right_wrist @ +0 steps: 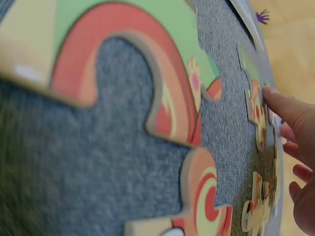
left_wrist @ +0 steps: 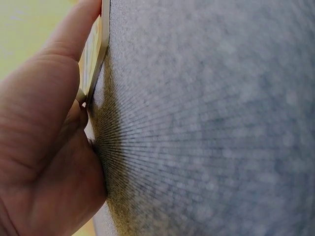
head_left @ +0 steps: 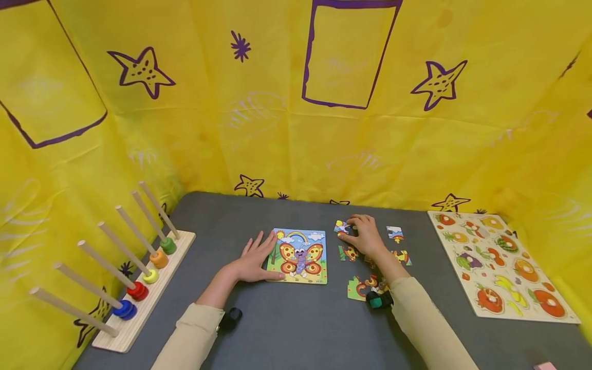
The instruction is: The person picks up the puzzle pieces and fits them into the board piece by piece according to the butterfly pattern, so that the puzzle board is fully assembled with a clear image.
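Observation:
A square butterfly puzzle picture (head_left: 301,257) lies on the dark table. My left hand (head_left: 256,261) rests at its left side, fingers spread and straight, thumb across the front left corner; in the left wrist view the thumb (left_wrist: 64,37) runs along the board's edge. To the right, my right hand (head_left: 367,237) pinches a jigsaw piece with a sun (head_left: 339,225) between thumb and curled index finger. Just in front of it lies a red and green jigsaw piece (head_left: 348,253). A larger piece with a red curl (right_wrist: 115,22) fills the near part of the right wrist view.
Beside my right forearm are a cloud piece (head_left: 395,234), a yellow wing piece (head_left: 402,257) and a green corner piece (head_left: 356,289). A wooden peg stand (head_left: 139,329) with coloured rings is at left. A fruit board (head_left: 501,267) lies at right, a yellow cloth (head_left: 277,144) behind.

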Motion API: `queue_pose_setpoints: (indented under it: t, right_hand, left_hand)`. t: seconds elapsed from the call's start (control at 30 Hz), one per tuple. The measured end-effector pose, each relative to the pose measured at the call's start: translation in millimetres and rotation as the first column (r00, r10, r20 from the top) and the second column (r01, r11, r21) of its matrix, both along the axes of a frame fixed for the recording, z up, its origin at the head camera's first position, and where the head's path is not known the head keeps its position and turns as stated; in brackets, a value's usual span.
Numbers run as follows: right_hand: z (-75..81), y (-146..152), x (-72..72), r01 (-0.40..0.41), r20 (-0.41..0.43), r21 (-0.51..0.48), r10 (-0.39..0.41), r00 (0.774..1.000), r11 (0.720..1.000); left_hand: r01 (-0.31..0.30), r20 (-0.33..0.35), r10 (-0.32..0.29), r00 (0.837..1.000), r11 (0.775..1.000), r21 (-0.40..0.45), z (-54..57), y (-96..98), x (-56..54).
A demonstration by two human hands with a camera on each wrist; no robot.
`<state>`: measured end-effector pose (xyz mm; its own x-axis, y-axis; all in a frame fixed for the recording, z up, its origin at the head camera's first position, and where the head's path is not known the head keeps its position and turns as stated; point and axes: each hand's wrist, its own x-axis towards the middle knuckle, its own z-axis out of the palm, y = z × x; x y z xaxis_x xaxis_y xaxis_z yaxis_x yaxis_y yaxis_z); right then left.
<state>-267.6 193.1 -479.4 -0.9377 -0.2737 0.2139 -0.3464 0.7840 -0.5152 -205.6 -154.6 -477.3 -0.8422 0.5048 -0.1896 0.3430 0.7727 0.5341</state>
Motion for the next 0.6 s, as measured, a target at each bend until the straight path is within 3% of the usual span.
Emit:
queue_pose_setpoints:
  t: [0.1,0.27,0.37,0.5,0.6]
  right_hand:
    - [2.0,-4,0.5,0.024,0.053,-0.062,-0.021,0.998,0.998]
    - [7.0,-17,4.0,0.041,0.042,-0.245,-0.032,0.999,0.969]
    - [10.5,-32,6.1,0.087,0.075,-0.394,-0.062,0.995,0.915]
    - [15.2,-63,10.6,0.164,0.225,-0.556,-0.042,0.973,0.815]
    - [15.4,-88,14.8,0.202,0.326,-0.578,-0.003,0.945,0.790]
  left_hand:
    - [-0.008,0.003,0.008,1.000,1.000,-0.011,1.5,0.8,1.0]
    - [-0.017,0.005,0.017,1.000,1.000,-0.026,3.3,3.0,0.7]
    - [-0.017,0.012,0.017,1.000,1.000,-0.024,3.2,3.5,0.2]
    - [-0.022,0.025,0.023,0.999,0.999,-0.031,3.6,3.6,0.6]
    - [-0.027,0.027,0.028,0.999,0.999,-0.032,4.6,3.5,0.5]
